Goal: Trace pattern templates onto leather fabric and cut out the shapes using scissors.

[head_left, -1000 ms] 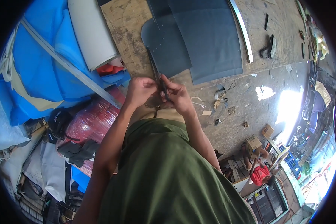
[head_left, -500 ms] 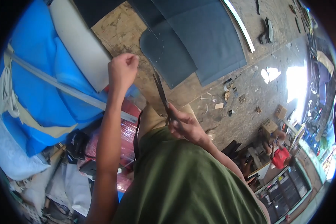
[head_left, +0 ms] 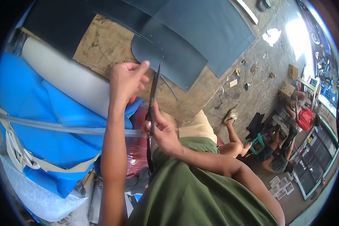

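Over the plywood bench, mid-frame: a long dark strip (head_left: 153,94), thin and blade-like, stands nearly upright in the head view. Long axis runs bottom to top with a slight lean right; upper tip points away from the person toward the dark grey sheet (head_left: 169,56), lower end carries on below the fist and hangs down in front of the green shirt (head_left: 199,188).

Right hand (head_left: 160,130) closed around the strip low down, thumb laid along it, fingers wrapped. Grip firm on the strip.

Left hand (head_left: 128,77) sits higher, just left of the strip's upper end. Forefinger and thumb pinched together beside the tip, other fingers curled. Whether the fingertips actually clamp the strip or only touch it, cannot tell.

Behind the tip: grey sheet with a rounded lower corner, lying on the plywood board (head_left: 101,45); a second, larger grey sheet (head_left: 211,30) overlaps it to the right.

Left of the hands: a pale grey roll (head_left: 64,79) resting on blue tarpaulin (head_left: 34,113), a grey strap (head_left: 56,128) running across it.

Far right, well apart: another person seated on a green stool (head_left: 257,143) on the concrete floor (head_left: 260,75).
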Available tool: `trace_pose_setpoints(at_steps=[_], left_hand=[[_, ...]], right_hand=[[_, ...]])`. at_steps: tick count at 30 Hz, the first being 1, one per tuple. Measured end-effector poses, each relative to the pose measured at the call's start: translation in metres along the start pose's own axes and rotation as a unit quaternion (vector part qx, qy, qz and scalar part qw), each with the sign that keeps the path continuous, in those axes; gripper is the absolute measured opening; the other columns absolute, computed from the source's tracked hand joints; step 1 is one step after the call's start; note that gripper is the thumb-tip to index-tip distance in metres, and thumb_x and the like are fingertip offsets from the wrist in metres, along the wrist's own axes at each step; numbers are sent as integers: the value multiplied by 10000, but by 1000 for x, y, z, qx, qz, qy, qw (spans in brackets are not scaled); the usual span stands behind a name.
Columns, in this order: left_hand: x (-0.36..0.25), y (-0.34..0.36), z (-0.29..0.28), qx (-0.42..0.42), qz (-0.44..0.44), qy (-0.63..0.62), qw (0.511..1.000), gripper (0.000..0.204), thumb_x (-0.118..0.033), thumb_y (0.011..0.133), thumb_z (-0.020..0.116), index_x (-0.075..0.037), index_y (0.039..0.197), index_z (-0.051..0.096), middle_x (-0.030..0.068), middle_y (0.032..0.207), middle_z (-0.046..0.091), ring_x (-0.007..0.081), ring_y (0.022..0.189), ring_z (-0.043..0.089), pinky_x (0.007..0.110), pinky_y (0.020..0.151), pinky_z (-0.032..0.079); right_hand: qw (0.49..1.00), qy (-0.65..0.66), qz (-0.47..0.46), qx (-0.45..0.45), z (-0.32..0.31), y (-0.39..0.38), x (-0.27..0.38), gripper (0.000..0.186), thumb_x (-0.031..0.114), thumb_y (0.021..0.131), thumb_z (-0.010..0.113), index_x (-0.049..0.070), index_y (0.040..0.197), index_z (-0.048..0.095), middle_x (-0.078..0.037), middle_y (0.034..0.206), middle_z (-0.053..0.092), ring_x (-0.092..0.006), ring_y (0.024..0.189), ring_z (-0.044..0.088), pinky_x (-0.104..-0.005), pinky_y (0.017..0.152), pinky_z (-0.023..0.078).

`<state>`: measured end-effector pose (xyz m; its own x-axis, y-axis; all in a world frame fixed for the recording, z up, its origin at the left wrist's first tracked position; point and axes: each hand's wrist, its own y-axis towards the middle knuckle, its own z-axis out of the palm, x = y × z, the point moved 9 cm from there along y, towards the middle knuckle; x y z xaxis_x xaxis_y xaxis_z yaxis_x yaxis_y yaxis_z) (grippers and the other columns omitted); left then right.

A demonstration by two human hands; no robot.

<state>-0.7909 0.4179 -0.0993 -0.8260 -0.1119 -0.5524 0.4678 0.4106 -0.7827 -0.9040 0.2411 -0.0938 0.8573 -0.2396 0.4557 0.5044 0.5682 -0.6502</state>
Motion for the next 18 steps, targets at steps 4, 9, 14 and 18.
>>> trace_pose_setpoints(at_steps=[4,9,14,18], left_hand=[[4,7,14,59,14,-53,997,222,-171,936,772,50,943,748,83,709,731,86,471,539,201,460,416],[10,15,16,83,16,-77,993,206,-165,921,787,38,931,748,83,700,728,67,456,505,187,437,368],[11,16,15,88,10,-79,993,205,-166,920,789,34,923,745,82,695,725,67,444,500,182,425,353],[12,19,17,103,15,-85,991,184,-157,941,785,17,919,732,76,693,721,53,430,512,173,397,327]], right_hand=[[998,47,-44,-14,18,5,-1,820,64,1085,603,219,1728,118,-75,965,654,-162,808,589,-271,727,518],[992,113,-43,-43,28,6,-2,808,-49,1051,548,148,1725,148,-86,989,677,-145,768,578,-245,692,502],[991,111,-42,-57,37,9,-3,811,41,1084,594,205,1729,130,-81,911,630,-157,748,560,-255,703,487],[989,122,-53,-62,43,12,-5,806,40,1084,592,186,1729,130,-83,917,628,-157,743,556,-251,697,482]])
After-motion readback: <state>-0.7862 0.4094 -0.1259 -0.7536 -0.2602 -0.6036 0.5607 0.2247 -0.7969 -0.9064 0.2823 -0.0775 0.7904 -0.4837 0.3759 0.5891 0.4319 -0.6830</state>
